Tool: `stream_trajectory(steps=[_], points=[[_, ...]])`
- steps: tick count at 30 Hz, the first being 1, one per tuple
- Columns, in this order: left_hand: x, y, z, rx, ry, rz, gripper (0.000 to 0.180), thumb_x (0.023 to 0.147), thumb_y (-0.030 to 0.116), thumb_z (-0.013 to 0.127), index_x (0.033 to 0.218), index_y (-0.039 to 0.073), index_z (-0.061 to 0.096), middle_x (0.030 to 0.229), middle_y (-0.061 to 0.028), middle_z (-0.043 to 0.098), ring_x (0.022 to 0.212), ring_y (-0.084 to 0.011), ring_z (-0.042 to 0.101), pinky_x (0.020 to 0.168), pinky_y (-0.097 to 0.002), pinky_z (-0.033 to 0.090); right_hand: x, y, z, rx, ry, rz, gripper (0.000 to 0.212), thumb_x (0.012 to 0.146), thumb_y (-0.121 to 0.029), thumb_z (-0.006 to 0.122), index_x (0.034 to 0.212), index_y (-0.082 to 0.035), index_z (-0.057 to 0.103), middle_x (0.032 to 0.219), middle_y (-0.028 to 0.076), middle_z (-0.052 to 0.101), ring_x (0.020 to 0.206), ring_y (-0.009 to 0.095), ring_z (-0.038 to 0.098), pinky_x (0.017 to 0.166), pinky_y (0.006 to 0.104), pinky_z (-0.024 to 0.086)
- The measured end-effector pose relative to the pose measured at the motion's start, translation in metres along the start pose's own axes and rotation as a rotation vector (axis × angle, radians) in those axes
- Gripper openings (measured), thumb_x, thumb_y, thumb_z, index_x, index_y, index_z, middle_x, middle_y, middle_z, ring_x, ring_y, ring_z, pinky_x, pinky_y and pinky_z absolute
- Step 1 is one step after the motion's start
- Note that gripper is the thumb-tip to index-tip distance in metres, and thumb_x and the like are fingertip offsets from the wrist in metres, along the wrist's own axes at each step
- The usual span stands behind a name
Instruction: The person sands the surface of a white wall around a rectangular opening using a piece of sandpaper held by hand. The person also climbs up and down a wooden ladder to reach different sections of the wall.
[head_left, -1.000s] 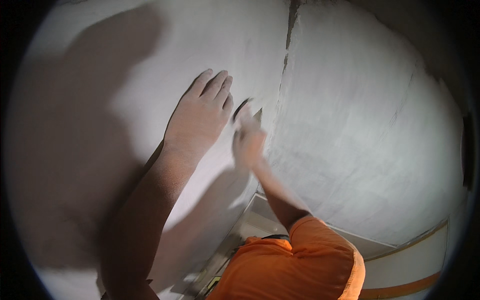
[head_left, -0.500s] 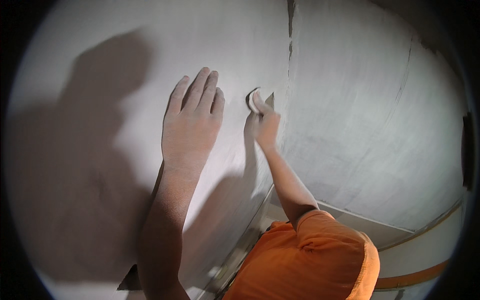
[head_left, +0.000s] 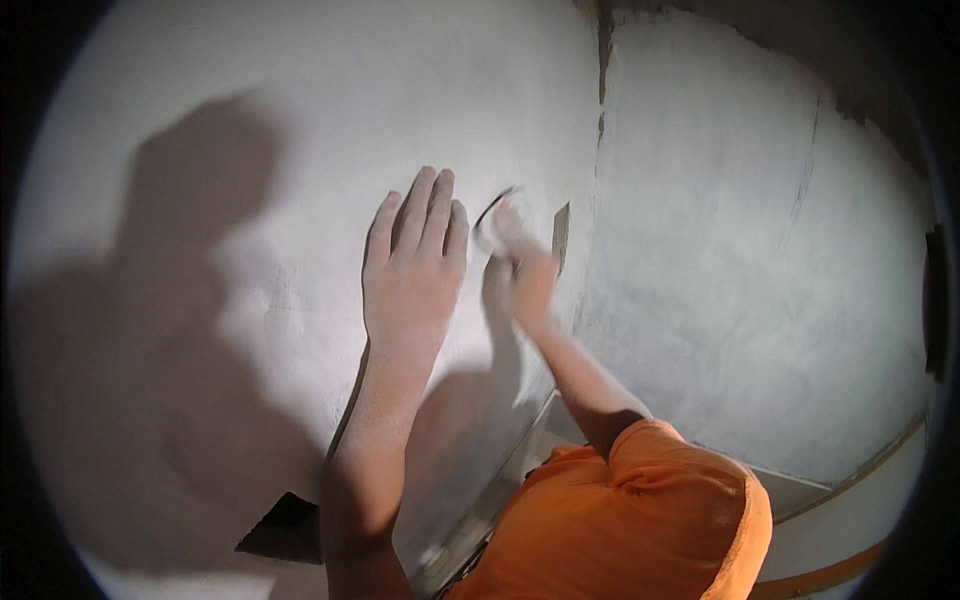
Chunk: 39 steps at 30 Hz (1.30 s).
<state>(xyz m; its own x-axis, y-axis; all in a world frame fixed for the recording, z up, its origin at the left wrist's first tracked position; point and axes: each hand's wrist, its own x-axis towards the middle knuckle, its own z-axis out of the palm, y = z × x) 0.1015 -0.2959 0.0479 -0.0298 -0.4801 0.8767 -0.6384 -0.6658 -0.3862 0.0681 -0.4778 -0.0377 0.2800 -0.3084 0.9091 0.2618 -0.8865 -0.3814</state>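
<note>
My left hand (head_left: 412, 290), dusted pale, lies flat against the grey-white wall (head_left: 345, 130) with its fingers stretched out and pointing up. To the right of it, my right hand (head_left: 533, 280) grips a thin pale sheet with a dark edge (head_left: 489, 226), which looks like sandpaper. That sheet is against the wall near my left fingertips. Motion smears the right fingers and the sheet, so its full shape cannot be made out. My right arm comes out of an orange sleeve (head_left: 660, 460).
A second pale wall (head_left: 720, 250) meets this one at a corner with a rough dark crack (head_left: 603, 70). Beside my right wrist is a narrow recess (head_left: 561, 238). A dark hole (head_left: 290, 527) opens low, by my left forearm. My shadow (head_left: 190, 300) covers the wall's left side.
My right hand and the pale sheet have moved left along the wall, away from the narrow recess and closer to my left hand. The view has shifted; my left hand stays flat in place.
</note>
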Motion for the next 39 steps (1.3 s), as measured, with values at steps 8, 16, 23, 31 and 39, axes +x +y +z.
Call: stream_trajectory(steps=[8,16,23,31,39], points=[[-0.019,0.0,-0.011,0.126,-0.11,0.037,0.051,0.098,0.033,0.067,0.147,0.02,0.061,0.162,0.0046,0.052,0.153,-0.0139,0.042,0.129,-0.0434,0.03,0.046,0.03,-0.014,-0.181,0.019,0.303,0.058,0.084,0.01,0.059,0.142,0.004,0.064,0.12,0.032,0.069,0.098,0.042,0.073,0.083,0.0484,0.058],[-0.031,-0.003,-0.037,0.258,-0.284,-0.034,0.084,0.091,0.049,0.069,0.165,0.02,0.043,0.173,0.0065,0.038,0.158,-0.011,0.034,0.131,-0.0458,0.022,-0.031,-0.021,0.007,-0.084,-0.029,-0.329,0.066,0.08,0.014,0.058,0.145,0.005,0.061,0.14,0.033,0.062,0.136,0.045,0.06,0.109,0.0455,0.056],[-0.039,-0.005,-0.037,0.3,-0.255,-0.044,0.061,0.1,0.032,0.058,0.159,0.02,0.053,0.167,0.0118,0.048,0.153,-0.006,0.042,0.128,-0.0396,0.028,-0.006,-0.018,0.024,-0.012,0.163,-0.141,0.07,0.079,0.014,0.057,0.148,0.005,0.059,0.146,0.031,0.06,0.134,0.043,0.063,0.106,0.043,0.057],[-0.048,-0.008,-0.044,0.331,-0.215,-0.054,0.054,0.1,0.022,0.059,0.153,0.023,0.06,0.164,0.0141,0.051,0.15,-0.0067,0.046,0.125,-0.0386,0.033,0.015,0.017,0.011,-0.084,0.08,-0.181,0.075,0.077,0.017,0.054,0.15,0.004,0.057,0.149,0.032,0.057,0.138,0.044,0.059,0.115,0.045,0.052],[-0.063,-0.007,-0.042,0.342,-0.185,-0.103,0.057,0.099,0.024,0.061,0.156,0.027,0.058,0.165,0.015,0.049,0.15,-0.0077,0.045,0.122,-0.0385,0.035,-0.033,-0.038,0.003,-0.013,-0.059,-0.297,0.062,0.088,0.006,0.059,0.151,0.006,0.054,0.148,0.033,0.057,0.141,0.047,0.056,0.118,0.0502,0.046]])
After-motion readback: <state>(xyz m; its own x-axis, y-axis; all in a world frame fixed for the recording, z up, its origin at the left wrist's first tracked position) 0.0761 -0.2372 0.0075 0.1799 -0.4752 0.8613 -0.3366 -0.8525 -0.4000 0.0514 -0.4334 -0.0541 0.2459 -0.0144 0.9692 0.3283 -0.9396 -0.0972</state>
